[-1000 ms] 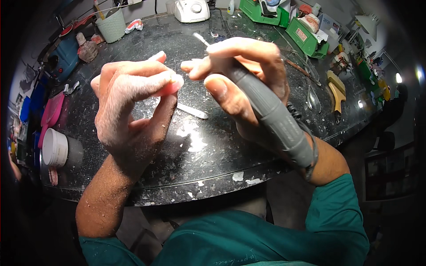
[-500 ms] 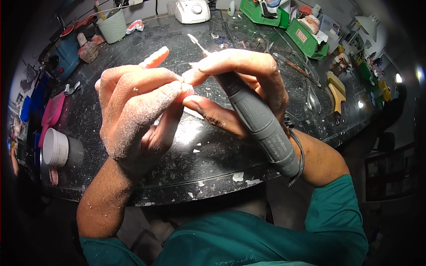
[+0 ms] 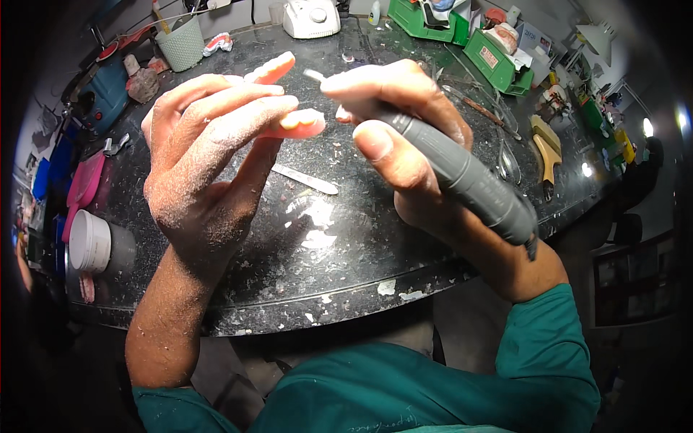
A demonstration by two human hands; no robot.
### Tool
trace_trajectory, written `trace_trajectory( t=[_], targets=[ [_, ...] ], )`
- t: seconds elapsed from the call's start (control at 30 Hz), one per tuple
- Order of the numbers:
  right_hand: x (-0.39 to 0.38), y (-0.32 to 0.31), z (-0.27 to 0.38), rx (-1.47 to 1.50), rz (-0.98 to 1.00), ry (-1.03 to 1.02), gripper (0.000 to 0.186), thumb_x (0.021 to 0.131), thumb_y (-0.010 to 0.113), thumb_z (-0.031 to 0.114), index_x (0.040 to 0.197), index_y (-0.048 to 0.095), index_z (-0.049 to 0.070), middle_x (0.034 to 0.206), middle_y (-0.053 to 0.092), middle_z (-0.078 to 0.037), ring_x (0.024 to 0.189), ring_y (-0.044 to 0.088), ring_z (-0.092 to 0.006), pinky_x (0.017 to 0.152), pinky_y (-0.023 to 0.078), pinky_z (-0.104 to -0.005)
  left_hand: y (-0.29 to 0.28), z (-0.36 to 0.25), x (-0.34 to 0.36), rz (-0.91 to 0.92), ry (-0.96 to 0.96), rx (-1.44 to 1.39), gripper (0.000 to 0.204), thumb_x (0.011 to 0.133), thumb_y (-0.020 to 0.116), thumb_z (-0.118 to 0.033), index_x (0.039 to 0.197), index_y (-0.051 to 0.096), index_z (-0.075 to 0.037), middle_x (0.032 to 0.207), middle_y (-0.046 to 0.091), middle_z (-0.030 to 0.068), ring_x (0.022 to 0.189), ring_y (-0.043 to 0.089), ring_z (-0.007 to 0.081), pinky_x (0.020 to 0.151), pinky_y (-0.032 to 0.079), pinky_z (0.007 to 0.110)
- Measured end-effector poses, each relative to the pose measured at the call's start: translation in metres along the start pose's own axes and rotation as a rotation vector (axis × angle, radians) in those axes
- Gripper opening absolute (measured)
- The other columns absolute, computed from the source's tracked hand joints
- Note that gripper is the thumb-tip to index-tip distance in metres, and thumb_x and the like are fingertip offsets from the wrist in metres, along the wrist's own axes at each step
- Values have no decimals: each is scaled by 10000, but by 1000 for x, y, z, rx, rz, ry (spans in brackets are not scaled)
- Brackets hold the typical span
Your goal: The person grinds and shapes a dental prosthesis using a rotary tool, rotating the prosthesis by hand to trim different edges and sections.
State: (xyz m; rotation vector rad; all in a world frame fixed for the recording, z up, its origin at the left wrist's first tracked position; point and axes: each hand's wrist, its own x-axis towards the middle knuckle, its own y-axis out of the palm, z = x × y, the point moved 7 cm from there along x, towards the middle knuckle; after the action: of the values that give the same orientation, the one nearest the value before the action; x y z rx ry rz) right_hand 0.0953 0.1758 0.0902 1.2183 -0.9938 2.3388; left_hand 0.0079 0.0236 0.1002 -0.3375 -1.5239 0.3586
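My left hand (image 3: 209,144), dusted with white powder, pinches a small pink partial denture (image 3: 307,128) with pale teeth along its top. My right hand (image 3: 404,137) is wrapped round a thick grey rotary handpiece (image 3: 465,172), which slants from upper left to lower right. Its burr (image 3: 312,74) points up and left, beyond my left fingertips and apart from the denture. Beneath the hands, a narrow pale flat stick (image 3: 307,180) lies on the black bench (image 3: 346,249), among white flakes and dust.
At the back stand a white control box (image 3: 312,19) with a knob, a pale basket (image 3: 180,45) and green bins (image 3: 498,61). A wooden-handled brush (image 3: 547,155) and a slim tool (image 3: 482,112) lie to the right. On the left are a white tub (image 3: 90,240) and a pink dustpan-like piece (image 3: 86,180).
My hands have parted: the right, with the handpiece, has moved away from the left and turned flatter. The denture has shifted slightly up and shows more, and the stick is now uncovered.
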Motion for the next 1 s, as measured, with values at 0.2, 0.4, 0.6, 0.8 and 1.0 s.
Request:
trace_trajectory(
  t=[0.2, 0.4, 0.6, 0.8, 1.0],
  targets=[
    [-9, 7, -12, 337, -95, 84, 360, 893, 565, 61, 1237, 469, 16, 1133, 655, -211, 1020, 663, -224, 935, 529, -359, 5, 16, -6, -16, -158, -115, 338, 716, 776, 99, 1029, 738, -20, 1067, 719, 74, 1100, 615, 223, 993, 469, 353],
    [-10, 11, -16, 591, -230, 76, 294, 837, 682, -49, 1104, 564, -7, 1075, 696, -160, 960, 685, -152, 878, 555, -308, 5, 20, -10, 9, -232, -145, 350, 724, 739, 122, 1046, 739, -16, 1080, 711, 71, 1091, 605, 218, 997, 457, 347],
    [-8, 11, -12, 343, -84, -29, 349, 876, 559, -49, 1192, 431, 27, 1144, 645, -277, 1117, 663, -293, 960, 525, -405, 5, 16, -8, 9, -186, -110, 372, 712, 744, 113, 1061, 742, -15, 1073, 708, 65, 1059, 585, 210, 981, 452, 346],
    [-8, 15, -6, 312, -47, -107, 381, 843, 552, -87, 1190, 439, 23, 1033, 630, -208, 1112, 668, -332, 955, 524, -413, 2, 20, -11, -22, -223, -121, 432, 658, 785, 59, 1067, 772, -77, 1071, 749, 69, 976, 608, 209, 932, 458, 336],
    [-7, 15, -9, 352, -48, -191, 383, 843, 543, -98, 1192, 439, 21, 1070, 618, -220, 1138, 658, -363, 950, 529, -432, 2, 17, -9, -17, -225, -122, 439, 644, 799, 51, 1066, 770, -66, 989, 737, 62, 937, 609, 205, 898, 466, 336]
  ],
)
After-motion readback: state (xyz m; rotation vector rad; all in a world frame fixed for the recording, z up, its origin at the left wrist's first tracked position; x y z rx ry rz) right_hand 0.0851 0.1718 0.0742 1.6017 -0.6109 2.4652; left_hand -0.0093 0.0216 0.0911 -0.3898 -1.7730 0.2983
